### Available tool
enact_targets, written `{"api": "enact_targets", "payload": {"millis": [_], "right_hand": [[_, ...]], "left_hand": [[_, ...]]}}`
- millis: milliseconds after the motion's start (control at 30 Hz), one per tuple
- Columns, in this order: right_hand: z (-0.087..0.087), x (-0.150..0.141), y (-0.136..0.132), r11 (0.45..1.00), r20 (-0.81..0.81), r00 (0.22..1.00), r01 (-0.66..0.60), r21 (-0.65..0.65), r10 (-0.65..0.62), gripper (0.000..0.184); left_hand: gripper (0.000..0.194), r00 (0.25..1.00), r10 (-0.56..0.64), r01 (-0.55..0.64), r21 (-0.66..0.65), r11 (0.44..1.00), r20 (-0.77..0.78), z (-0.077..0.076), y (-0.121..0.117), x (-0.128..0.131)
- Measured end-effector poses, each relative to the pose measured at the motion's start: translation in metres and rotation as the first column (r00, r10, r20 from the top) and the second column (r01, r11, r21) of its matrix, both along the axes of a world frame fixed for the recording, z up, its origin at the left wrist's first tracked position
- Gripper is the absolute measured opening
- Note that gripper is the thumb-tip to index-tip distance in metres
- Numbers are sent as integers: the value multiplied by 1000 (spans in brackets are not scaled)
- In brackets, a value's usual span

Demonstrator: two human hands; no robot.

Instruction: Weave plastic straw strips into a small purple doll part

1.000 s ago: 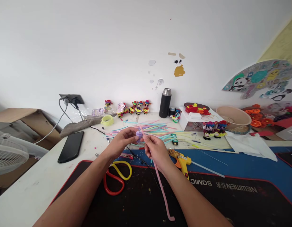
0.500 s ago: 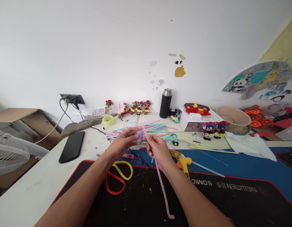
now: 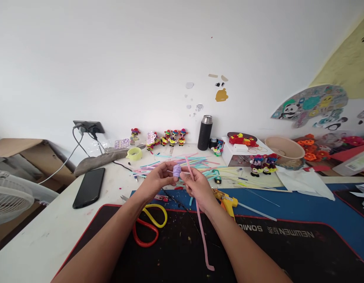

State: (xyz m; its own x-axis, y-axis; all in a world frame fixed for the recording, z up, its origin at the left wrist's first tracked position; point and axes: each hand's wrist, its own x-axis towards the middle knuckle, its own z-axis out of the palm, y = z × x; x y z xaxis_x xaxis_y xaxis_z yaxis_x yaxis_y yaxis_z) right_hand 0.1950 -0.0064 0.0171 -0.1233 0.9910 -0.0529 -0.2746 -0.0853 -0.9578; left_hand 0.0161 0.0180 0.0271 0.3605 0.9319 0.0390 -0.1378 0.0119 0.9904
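Purple piece: you're pinching this little coil (image 3: 176, 171) between both hands' fingertips, right above the pile of stems (image 3: 199, 162).
Left hand: yours (image 3: 158, 177) is curling in from the left, thumb on the coil.
Right hand: yours (image 3: 196, 184) is also gripping a pink stem (image 3: 202, 230), its bent end dangling over the black mat (image 3: 176, 255).
Scissors: they're (image 3: 146, 232) lying partly under your left forearm.
Glue gun: it's (image 3: 229, 202) sitting just beside your right wrist, partly hidden.
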Motion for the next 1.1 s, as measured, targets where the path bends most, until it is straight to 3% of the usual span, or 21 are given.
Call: {"api": "enact_targets", "payload": {"millis": [200, 367, 633, 1100], "right_hand": [[-4, 1, 0, 996, 5, 998, -68, 63, 68, 63], [-14, 2, 5, 990, 85, 993, -91, 110, 82, 64], [-19, 5, 7, 974, 268, 962, -105, 202, 48, 55], [-22, 2, 7, 978, 218, 975, -86, 188, 44, 53]], "left_hand": [[54, 995, 18, -10, 80, 997, -95, 3, 3, -7], [46, 982, -27, 48, 105, 993, -187, 6, 4, -11], [46, 991, -115, 118, 41, 992, -73, 3, 7, -12], [47, 998, -47, 51, 103, 993, -43, -8, 8, -9]]}}
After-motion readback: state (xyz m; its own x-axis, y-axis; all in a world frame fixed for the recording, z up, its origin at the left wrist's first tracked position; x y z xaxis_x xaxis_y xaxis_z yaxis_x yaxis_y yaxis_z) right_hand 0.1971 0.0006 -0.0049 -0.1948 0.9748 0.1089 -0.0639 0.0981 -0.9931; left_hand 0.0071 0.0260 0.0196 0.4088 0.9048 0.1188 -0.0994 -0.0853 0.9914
